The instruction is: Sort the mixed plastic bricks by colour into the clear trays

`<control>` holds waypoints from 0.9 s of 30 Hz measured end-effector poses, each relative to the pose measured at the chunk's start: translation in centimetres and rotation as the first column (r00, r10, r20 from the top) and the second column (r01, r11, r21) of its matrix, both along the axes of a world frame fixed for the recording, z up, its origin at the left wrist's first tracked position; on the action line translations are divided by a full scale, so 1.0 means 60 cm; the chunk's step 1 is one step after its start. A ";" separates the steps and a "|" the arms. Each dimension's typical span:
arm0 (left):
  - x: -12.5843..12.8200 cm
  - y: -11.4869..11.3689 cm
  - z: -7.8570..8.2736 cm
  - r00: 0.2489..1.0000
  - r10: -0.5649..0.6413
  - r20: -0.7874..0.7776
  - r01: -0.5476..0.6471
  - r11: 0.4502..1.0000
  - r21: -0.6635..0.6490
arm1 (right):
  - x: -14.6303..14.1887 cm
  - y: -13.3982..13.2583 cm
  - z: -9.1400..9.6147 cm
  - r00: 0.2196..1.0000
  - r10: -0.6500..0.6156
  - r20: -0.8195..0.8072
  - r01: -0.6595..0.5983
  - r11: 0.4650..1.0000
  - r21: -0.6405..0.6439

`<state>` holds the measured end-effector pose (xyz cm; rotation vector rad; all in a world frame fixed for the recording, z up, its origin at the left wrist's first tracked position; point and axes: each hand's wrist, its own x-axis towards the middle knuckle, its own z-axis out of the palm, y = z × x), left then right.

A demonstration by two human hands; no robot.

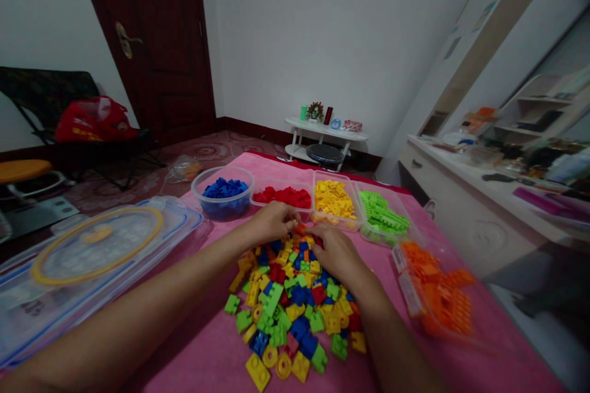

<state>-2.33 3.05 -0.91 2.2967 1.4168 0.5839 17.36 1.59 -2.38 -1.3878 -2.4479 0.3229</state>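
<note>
A loose heap of mixed toy building blocks (295, 304) in yellow, green, blue, red and orange lies on the pink cloth. At its far edge, my left hand (273, 223) has its fingers curled in, just in front of the container of red blocks (283, 198). What those fingers hold, if anything, is hidden. My right hand (335, 252) bends over the heap's far right side, its fingers drawn together among the blocks. Whether a block is pinched there I cannot make out. Between the two hands some orange blocks (299, 231) show.
Beyond the heap stand containers of blue blocks (225, 189), yellow blocks (335, 199) and green blocks (383, 214). Orange blocks (440, 288) fill a tub at the right. A large clear lidded box (175, 221) lies left. A cluttered white counter (488, 181) runs along the right.
</note>
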 end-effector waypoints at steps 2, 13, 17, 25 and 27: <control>-0.015 0.000 0.006 0.999 0.005 -0.052 -0.006 1.000 -0.017 | -0.005 -0.003 -0.007 0.999 0.043 0.004 -0.043 0.999 0.005; -0.005 -0.015 0.004 0.946 0.007 -0.324 -0.011 1.000 -0.010 | -0.001 0.005 -0.001 0.990 -0.066 -0.126 0.068 0.998 0.009; -0.002 -0.009 -0.005 0.995 0.090 -0.052 -0.087 0.994 0.070 | -0.005 0.012 0.001 0.929 -0.067 -0.365 0.064 0.998 -0.020; 0.025 -0.019 -0.001 0.843 0.002 0.538 -0.104 0.982 0.159 | -0.024 0.001 0.002 0.362 -0.431 -0.827 -0.145 0.850 -0.506; 0.031 -0.025 -0.003 0.826 -0.029 0.564 -0.075 0.984 0.162 | -0.029 -0.006 0.006 0.192 -0.511 -0.838 -0.294 0.785 -0.546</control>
